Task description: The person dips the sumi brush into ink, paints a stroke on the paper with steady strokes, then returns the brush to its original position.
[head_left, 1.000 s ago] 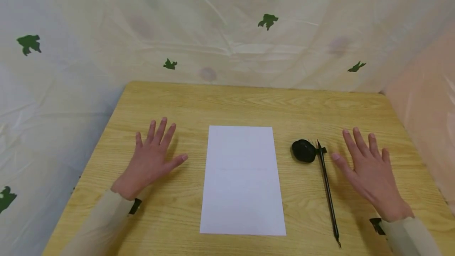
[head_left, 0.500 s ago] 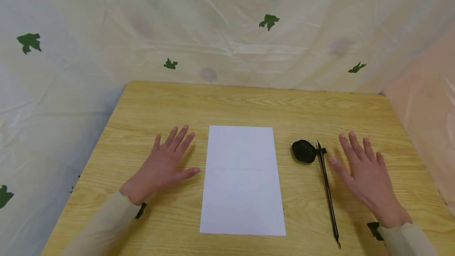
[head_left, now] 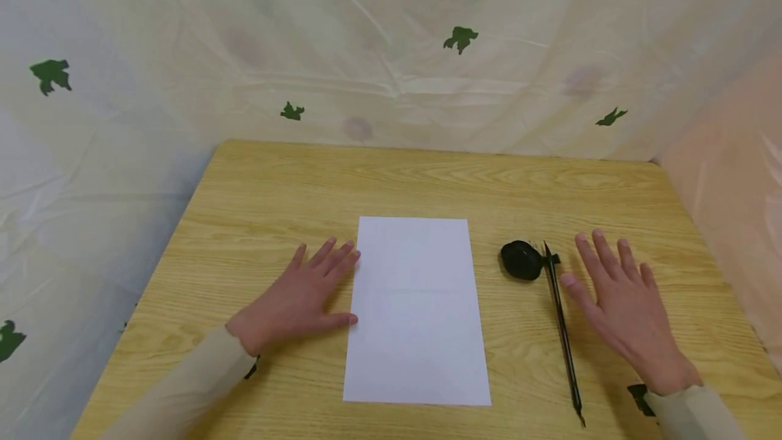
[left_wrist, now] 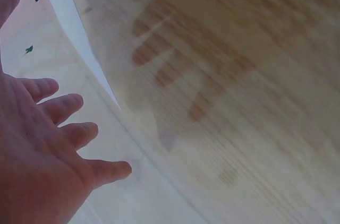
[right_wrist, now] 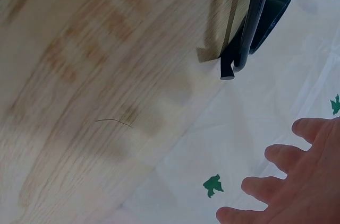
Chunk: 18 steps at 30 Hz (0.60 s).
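Note:
A blank white sheet of paper (head_left: 415, 331) lies flat on the wooden table. My left hand (head_left: 299, 301) is palm down with its fingers spread, thumb tip and fingertips right at the sheet's left edge; the left wrist view shows this hand (left_wrist: 42, 139) holding nothing. To the right of the sheet sits a small rounded black dish (head_left: 521, 261) with a short stub. Across that stub leans a slim black brush (head_left: 563, 338), its pointed end away from me. My right hand (head_left: 629, 311), fingers extended, hovers just right of the brush and grips nothing.
Pale sheeting (head_left: 391, 73) with green bird-like shapes hangs behind the table (head_left: 427, 185) and along both sides. A thin dark hair (right_wrist: 113, 121) lies on the wood in the right wrist view.
The left hand has moved right and toward me, from bare table to the paper's left edge. My right hand has drifted slightly left and nearer. Paper, dish and brush stay put.

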Tool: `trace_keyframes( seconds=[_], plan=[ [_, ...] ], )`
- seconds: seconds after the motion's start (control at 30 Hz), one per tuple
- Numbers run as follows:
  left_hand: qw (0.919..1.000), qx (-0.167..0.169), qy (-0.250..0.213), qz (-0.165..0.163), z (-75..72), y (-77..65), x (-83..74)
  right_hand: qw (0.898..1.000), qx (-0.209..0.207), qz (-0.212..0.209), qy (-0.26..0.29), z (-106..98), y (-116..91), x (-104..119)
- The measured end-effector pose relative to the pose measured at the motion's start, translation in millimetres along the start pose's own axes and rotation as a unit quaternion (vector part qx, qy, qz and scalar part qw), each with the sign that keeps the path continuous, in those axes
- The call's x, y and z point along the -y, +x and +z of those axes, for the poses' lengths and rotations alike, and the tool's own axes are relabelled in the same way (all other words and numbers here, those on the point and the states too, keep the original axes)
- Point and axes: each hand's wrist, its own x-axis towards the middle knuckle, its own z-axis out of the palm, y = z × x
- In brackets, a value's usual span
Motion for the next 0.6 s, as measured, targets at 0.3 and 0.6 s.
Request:
trace_keyframes(
  seconds=[0.3,0.6],
  plan=[
    [0.9987,0.03,0.013,0.039,4.1,5.6,-5.0,1.0,-0.002,0.0,-0.002,-0.5,-1.1,0.4],
    [0.9982,0.056,0.013,0.017,6.8,7.6,-7.4,1.0,-0.006,0.001,-0.007,-0.6,-2.3,0.9]
  ],
)
